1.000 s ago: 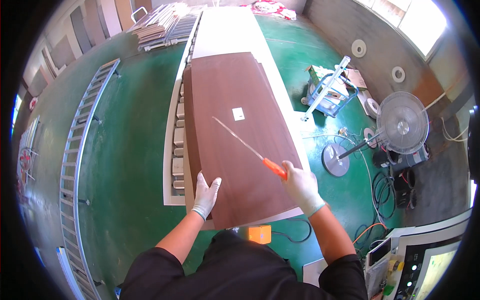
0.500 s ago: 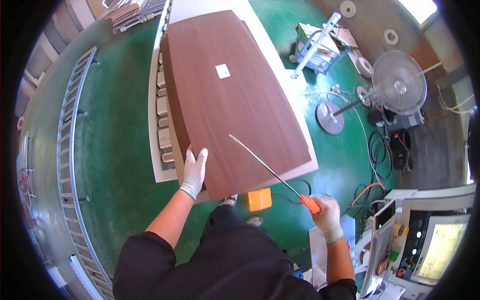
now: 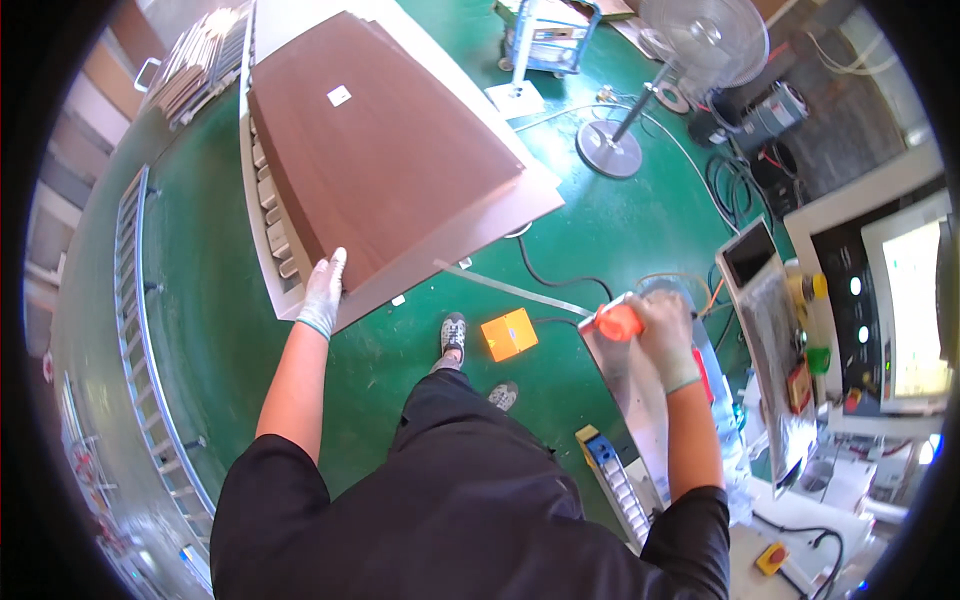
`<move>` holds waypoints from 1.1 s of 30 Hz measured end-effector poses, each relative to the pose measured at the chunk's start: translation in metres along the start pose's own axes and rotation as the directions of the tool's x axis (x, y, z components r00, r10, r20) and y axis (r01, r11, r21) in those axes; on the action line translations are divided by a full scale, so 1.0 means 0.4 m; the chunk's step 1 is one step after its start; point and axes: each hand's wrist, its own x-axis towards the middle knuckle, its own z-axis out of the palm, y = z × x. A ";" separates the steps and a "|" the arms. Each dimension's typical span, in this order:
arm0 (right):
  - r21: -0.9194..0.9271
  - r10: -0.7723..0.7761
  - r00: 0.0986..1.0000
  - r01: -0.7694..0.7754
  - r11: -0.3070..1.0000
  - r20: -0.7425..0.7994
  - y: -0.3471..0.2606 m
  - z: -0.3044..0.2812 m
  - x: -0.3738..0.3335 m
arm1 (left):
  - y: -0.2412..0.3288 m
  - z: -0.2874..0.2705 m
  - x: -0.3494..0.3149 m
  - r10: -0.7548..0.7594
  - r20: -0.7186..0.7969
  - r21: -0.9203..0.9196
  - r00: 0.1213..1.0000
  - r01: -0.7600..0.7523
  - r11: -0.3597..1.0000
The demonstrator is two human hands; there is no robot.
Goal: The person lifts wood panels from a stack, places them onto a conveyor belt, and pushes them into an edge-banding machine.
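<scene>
- One brown panel [image 3: 400, 150] lies ahead, long axis running away leftward.
- Left hand [image 3: 322, 290], nearer, is at its near corner; cannot tell whether the fingers grip.
- Right hand [image 3: 665, 332] has fingers wrapped round an orange-handled tool [image 3: 619, 322], shaft pointing left.

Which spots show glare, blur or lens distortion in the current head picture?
Head view: the screen glares almost white; same view, the screwdriver in the right hand looks smeared, and the rung frame at left bows.
</scene>
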 end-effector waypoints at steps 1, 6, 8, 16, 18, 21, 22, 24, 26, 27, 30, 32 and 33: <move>-0.017 0.031 0.998 -0.032 0.999 -0.056 0.039 -0.013 -0.029 | 0.032 0.050 -0.009 0.045 0.026 0.061 0.999 -0.047 0.997; -0.105 0.102 0.994 -0.106 0.989 -0.044 0.167 -0.023 -0.139 | -0.003 0.033 0.026 0.087 -0.075 0.097 0.993 -0.080 0.992; -0.124 0.206 0.977 -0.212 0.969 -0.057 0.214 -0.023 -0.209 | -0.010 0.052 0.028 0.113 -0.101 0.086 0.988 -0.104 0.991; -0.088 0.705 0.706 -0.700 0.709 0.063 0.337 -0.037 -0.557 | 0.007 0.090 0.020 0.243 0.015 0.319 0.970 -0.235 0.918; -0.061 0.754 0.656 -0.752 0.656 0.025 0.362 -0.017 -0.634 | -0.002 0.041 0.066 0.212 0.160 0.253 0.964 -0.248 0.935; -0.056 0.798 0.599 -0.796 0.603 0.070 0.364 -0.054 -0.682 | -0.033 -0.017 0.094 0.146 0.031 0.201 0.989 -0.149 0.968; -0.063 0.816 0.573 -0.814 0.577 0.069 0.375 -0.061 -0.696 | -0.050 -0.094 0.121 0.140 0.047 0.195 0.989 -0.147 0.970; -0.046 0.839 0.523 -0.844 0.535 0.150 0.397 -0.076 -0.779 | -0.039 -0.050 0.133 0.077 0.070 0.132 0.995 -0.086 0.988; -0.038 0.902 0.422 -0.903 0.427 0.091 0.401 -0.096 -0.909 | -0.014 0.025 0.096 0.014 0.029 0.071 0.999 -0.016 0.997; -0.022 0.915 0.399 -0.916 0.401 0.061 0.414 -0.093 -0.949 | -0.004 0.024 0.092 0.016 0.029 0.073 0.999 -0.018 0.997; 0.054 0.920 0.386 -0.919 0.389 -0.069 0.459 -0.056 -1.089 | 0.015 0.029 0.072 0.022 -0.021 0.064 1.000 -0.021 0.998; 0.059 0.956 0.294 -0.955 0.292 0.021 0.508 -0.020 -1.164 | 0.020 0.029 0.074 0.024 -0.016 0.054 1.000 -0.023 0.998; 0.055 0.975 0.190 -0.981 0.185 0.115 0.536 0.013 -1.214 | 0.018 0.023 0.079 0.024 -0.007 0.050 1.000 -0.024 0.998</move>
